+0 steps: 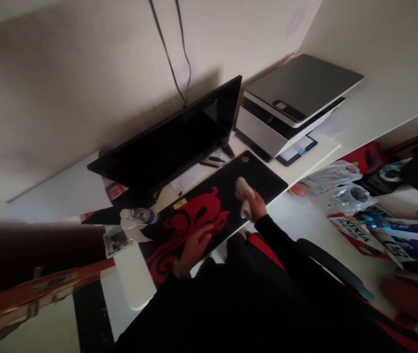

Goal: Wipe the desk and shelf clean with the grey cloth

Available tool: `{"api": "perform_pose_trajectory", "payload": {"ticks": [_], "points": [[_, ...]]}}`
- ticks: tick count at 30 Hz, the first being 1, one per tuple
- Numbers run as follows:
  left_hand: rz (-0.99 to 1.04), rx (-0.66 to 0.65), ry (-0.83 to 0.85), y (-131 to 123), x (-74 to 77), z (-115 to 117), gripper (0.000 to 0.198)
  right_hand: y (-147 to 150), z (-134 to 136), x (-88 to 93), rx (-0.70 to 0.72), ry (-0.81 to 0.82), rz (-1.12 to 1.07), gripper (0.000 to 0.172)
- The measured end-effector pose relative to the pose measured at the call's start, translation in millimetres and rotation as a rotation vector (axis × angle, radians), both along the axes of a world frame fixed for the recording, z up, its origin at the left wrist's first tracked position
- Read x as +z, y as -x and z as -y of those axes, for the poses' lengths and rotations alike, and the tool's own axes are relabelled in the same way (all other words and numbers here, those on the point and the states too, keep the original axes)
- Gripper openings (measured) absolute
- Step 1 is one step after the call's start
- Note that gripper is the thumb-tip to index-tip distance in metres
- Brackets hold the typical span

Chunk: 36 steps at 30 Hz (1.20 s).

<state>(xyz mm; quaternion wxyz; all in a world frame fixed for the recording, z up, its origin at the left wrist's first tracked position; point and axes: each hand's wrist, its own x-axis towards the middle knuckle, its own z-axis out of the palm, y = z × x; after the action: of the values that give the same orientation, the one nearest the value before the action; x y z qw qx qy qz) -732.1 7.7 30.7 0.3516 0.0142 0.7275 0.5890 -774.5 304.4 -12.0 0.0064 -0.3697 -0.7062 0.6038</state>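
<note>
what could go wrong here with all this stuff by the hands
The plastic water bottle lies on its side just past the left hand, so a sweep across the black and red mouse mat could knock it off the desk or roll it toward the laptop. The white cloth, if that is what the right hand holds, might also catch the pens beyond the mat.

Worn items, one person:

- Black long-sleeved top (231, 304), plain, no markings legible.
- Left sleeve (159, 306) and right sleeve (277, 242): black, close-fitting at the cuff.
- Narrow dark wristband (179, 269), left wrist.
- Left hand (196, 245) and right hand (251, 206): bare, ungloved.
- Red patch (266, 250) beside right sleeve: garment or chair, cannot tell.
</note>
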Motion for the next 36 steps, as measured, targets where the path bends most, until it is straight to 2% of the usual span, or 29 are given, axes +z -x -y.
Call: {"api": "perform_pose_trajectory", "payload": {"ticks": [2,4,6,9,12,16,21,24,27,29,31,33,36], "points": [[-0.058,-0.022,0.036,17.8,-12.8,-24.6,0.042,41.6,-49.1,-13.7,0.031,-0.19,0.006,0.068],[-0.138,-0.084,0.119,42.0,-27.1,-59.7,0.042,88.3,-92.8,-30.4,0.193,-0.448,-0.005,0.069],[-0.2,-0.193,0.251,70.4,-42.0,-102.6,0.044,131.7,-125.4,-52.0,0.386,-0.649,-0.028,0.068],[-0.237,-0.392,0.509,110.5,-64.8,-165.5,0.054,173.8,-152.1,-90.6,0.66,-0.754,0.035,0.069],[-0.259,-0.522,0.733,134.4,-83.2,-205.5,0.062,190.1,-163.0,-122.6,0.859,-0.798,0.096,0.069],[-0.292,-0.541,0.864,139.2,-92.5,-220.1,0.06,212.9,-169.9,-140.2,0.933,-0.743,0.037,0.064],[-0.275,-0.467,0.858,134.7,-91.1,-224.2,0.054,262.0,-165.2,-145.1,0.985,-0.708,0.026,0.062],[-0.307,-0.471,0.881,135.3,-93.0,-226.0,0.051,284.9,-161.2,-152.0,0.984,-0.711,-0.031,0.057],[-0.343,-0.454,0.872,138.4,-101.1,-218.3,0.045,291.2,-162.4,-159.7,0.987,-0.759,-0.066,0.054],[-0.351,-0.41,0.823,144.7,-108.1,-210.5,0.04,283.7,-166.7,-163.1,1.008,-0.795,-0.086,0.055],[-0.369,-0.358,0.741,159.1,-113.3,-209.1,0.039,269.0,-172.2,-164.1,1.018,-0.813,-0.108,0.056],[-0.437,-0.328,0.636,185.5,-115.0,-222.6,0.044,252.0,-177.1,-162.8,1.008,-0.813,-0.123,0.057],[-0.626,-0.388,0.514,245.9,-115.3,-274.6,0.055,233.0,-179.6,-158.7,1.004,-0.804,-0.11,0.061]]}}
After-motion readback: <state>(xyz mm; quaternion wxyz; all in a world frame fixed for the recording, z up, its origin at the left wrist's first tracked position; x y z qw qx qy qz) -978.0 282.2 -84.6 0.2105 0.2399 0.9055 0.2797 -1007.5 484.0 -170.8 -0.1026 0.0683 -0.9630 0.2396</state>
